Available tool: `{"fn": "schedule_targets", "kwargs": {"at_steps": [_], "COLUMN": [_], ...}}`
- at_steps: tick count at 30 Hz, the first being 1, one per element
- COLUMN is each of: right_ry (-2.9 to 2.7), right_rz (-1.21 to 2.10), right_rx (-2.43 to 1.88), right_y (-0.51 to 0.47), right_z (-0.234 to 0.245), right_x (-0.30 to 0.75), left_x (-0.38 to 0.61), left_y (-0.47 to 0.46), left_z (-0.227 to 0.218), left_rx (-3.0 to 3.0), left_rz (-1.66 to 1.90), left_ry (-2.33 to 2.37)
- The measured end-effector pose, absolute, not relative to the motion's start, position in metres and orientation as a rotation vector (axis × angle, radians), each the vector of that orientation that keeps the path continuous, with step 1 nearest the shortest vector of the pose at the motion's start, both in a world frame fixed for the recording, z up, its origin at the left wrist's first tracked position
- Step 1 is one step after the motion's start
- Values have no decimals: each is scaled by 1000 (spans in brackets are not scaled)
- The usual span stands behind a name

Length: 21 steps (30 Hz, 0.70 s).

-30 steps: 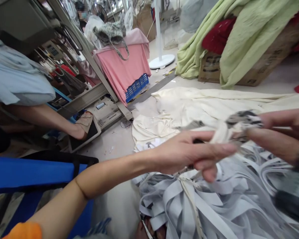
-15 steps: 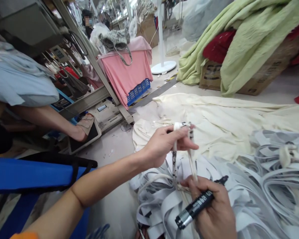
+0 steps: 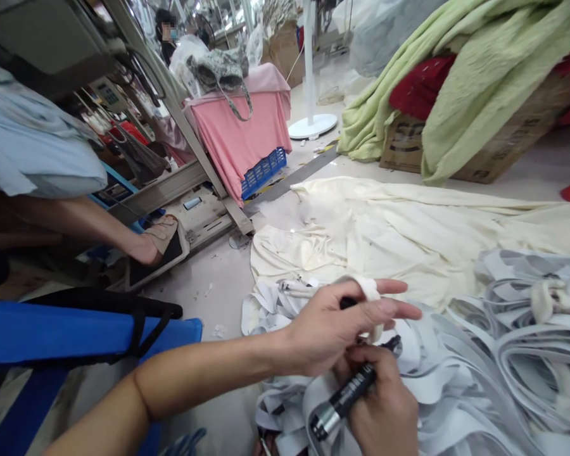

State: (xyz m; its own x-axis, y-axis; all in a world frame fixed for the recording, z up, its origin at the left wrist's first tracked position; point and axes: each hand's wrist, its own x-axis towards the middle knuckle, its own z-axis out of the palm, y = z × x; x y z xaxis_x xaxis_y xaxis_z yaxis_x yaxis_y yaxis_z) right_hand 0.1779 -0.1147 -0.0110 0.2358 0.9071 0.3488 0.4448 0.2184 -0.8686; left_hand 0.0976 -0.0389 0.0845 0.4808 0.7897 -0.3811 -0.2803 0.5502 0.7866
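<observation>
A white fabric strip point(image 3: 369, 288) loops round the fingers of my left hand point(image 3: 327, 326), whose index and other fingertips stretch to the right. A small black piece point(image 3: 346, 303) shows between those fingers; most of it is hidden. Just below, my right hand point(image 3: 382, 405) grips a black marker pen point(image 3: 344, 399) with a silver band, slanting across the palm. Its fingertips are close under the left hand, and whether they pinch the strip too is hidden. Under both hands lies a heap of pale grey elastic bands point(image 3: 437, 373), coiled and tangled.
Cream cloth point(image 3: 408, 221) spreads over the floor behind the heap. Green fabric point(image 3: 489, 95) drapes a cardboard box point(image 3: 508, 136). Pink cloth point(image 3: 247, 126) covers a blue crate point(image 3: 265, 172). To the left, a person's foot point(image 3: 156, 237) rests on a pedal beside a blue chair point(image 3: 76, 332).
My left hand has come down and right, close to my right hand. The strip, earlier hanging stretched between both hands, now wraps the left fingers. The right hand and marker shifted slightly left.
</observation>
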Motion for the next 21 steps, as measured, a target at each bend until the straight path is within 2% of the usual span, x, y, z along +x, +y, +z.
{"fn": "schedule_targets", "kwargs": {"at_steps": [4,12,17,21], "right_ry": [-1270,-1169,-1201,-1324], "right_rz": [532,509,381,443], "right_rx": [-1409,-1508,-1431,-1298], "right_y": [-119,-114,-112,-116], "right_z": [-3,-5,-12,-16], "right_x": [178,163,171,182], "left_x": [77,70,68,57], "left_y": [-31,-38,-40,-42], "left_z": [76,65,56,57], "left_rx": [1050,1004,1371,1538], "left_rz": [676,537,532,414], "left_ry": [942,854,1031,1029]}}
